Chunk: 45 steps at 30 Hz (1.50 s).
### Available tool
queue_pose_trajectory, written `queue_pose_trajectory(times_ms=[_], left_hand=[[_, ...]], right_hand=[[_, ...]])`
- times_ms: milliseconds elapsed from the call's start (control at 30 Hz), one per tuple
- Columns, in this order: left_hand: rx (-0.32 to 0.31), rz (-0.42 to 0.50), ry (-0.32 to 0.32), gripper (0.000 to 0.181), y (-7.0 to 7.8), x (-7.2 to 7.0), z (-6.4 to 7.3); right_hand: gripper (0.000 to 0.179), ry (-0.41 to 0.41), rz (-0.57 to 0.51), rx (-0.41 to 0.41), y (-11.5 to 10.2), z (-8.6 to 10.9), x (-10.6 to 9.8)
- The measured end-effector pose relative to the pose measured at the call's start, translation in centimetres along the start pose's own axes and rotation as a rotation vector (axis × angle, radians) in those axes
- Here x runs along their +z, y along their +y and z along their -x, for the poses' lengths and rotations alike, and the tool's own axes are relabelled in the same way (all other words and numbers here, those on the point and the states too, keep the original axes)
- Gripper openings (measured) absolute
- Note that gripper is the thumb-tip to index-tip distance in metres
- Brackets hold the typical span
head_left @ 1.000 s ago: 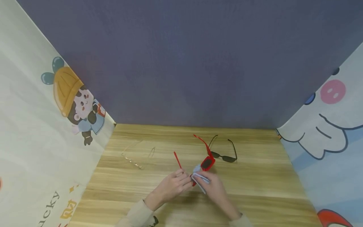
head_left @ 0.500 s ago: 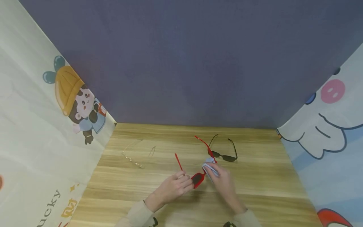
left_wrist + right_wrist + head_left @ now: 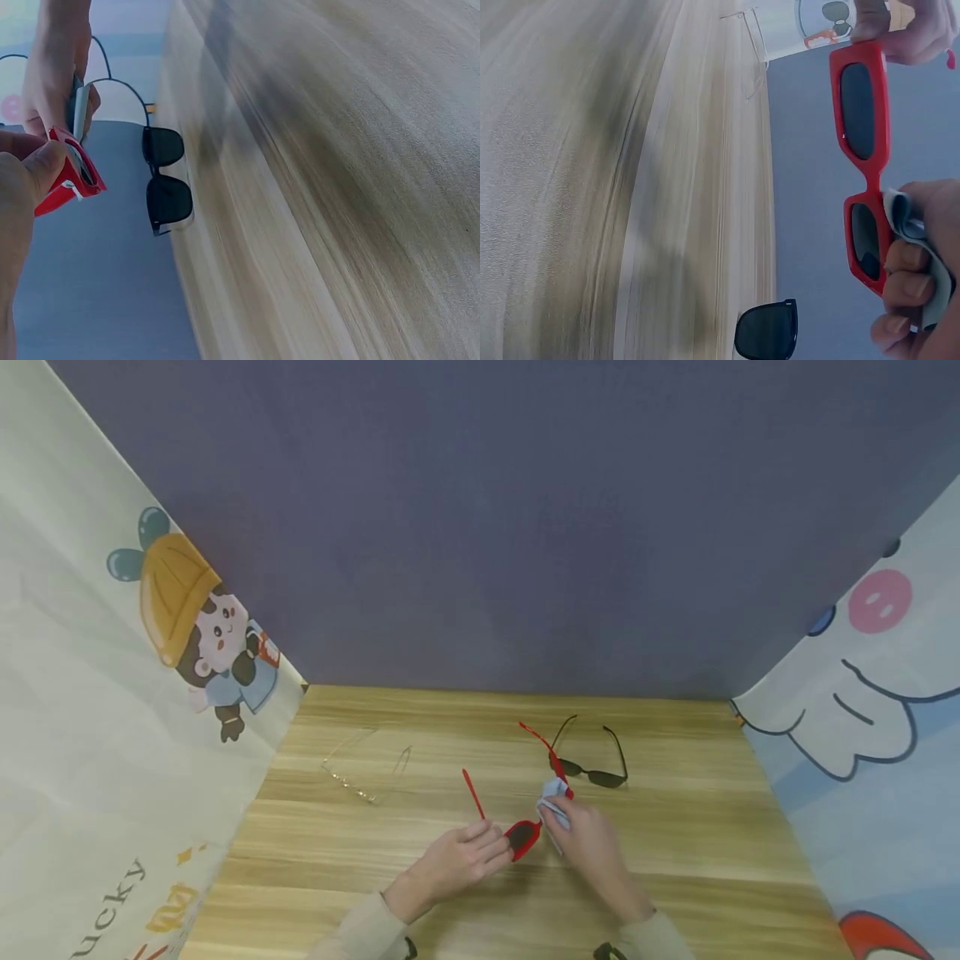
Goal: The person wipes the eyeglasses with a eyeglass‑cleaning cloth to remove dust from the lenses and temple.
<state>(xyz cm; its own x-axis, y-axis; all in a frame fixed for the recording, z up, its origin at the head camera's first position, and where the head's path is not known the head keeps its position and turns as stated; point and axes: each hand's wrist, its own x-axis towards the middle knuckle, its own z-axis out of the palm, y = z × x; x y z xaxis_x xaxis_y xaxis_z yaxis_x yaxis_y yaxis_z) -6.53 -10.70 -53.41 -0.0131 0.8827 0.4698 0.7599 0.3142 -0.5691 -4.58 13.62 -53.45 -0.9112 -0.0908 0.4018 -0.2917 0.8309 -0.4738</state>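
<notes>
My left hand (image 3: 463, 857) pinches the outer end of a pair of red sunglasses (image 3: 522, 838) with dark lenses, raised above the table with both temples unfolded. My right hand (image 3: 592, 852) holds a folded light-blue cloth (image 3: 553, 792) against the other lens. In the right wrist view, the cloth (image 3: 922, 255) is bunched between thumb and curled fingers, right at the rim of the lower lens (image 3: 865, 236). The left wrist view shows the left thumb (image 3: 46, 163) on the red frame (image 3: 79, 176), seen nearly end-on.
Black sunglasses (image 3: 604, 779) lie unfolded on the wooden table (image 3: 697, 827), just behind the right hand. Thin gold-framed glasses (image 3: 348, 786) lie at the left. A dark grey panel (image 3: 480, 527) stands at the back, with printed cloth walls on both sides.
The right hand and cloth have moved from the lens near the left hand across to the far lens, uncovering the near one. The left hand keeps its hold with little movement.
</notes>
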Motion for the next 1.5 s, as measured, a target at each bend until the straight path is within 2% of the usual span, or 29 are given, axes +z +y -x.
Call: queue_pose_trajectory(times_ms=[200, 300, 567, 867, 1167, 1500], left_hand=[[-0.011, 0.000, -0.060, 0.030, 0.0, -0.6, 0.2], [-0.018, 0.001, -0.072, 0.026, 0.0, -0.7, 0.4], [-0.027, 0.009, 0.009, 0.047, -0.1, -0.2, 0.4], [-0.019, 0.029, 0.035, 0.051, -0.3, 0.1, 0.4], [-0.009, 0.016, 0.033, 0.046, -0.5, -0.1, 0.7], [-0.014, 0.033, -0.019, 0.026, -0.7, -1.2, 1.5]], right_hand=[[0.014, -0.013, 0.058, 0.072, 0.7, -0.3, -0.1], [0.015, -0.041, 0.066, 0.116, 1.0, -0.5, -0.4], [0.015, -0.101, 0.045, 0.155, 0.9, -0.9, -0.6], [0.012, -0.100, -0.001, 0.074, 0.2, -0.8, -0.5], [0.012, -0.102, 0.004, 0.065, -0.1, -0.8, -0.1], [0.020, -0.168, 0.015, 0.206, -0.2, -1.4, -0.3]])
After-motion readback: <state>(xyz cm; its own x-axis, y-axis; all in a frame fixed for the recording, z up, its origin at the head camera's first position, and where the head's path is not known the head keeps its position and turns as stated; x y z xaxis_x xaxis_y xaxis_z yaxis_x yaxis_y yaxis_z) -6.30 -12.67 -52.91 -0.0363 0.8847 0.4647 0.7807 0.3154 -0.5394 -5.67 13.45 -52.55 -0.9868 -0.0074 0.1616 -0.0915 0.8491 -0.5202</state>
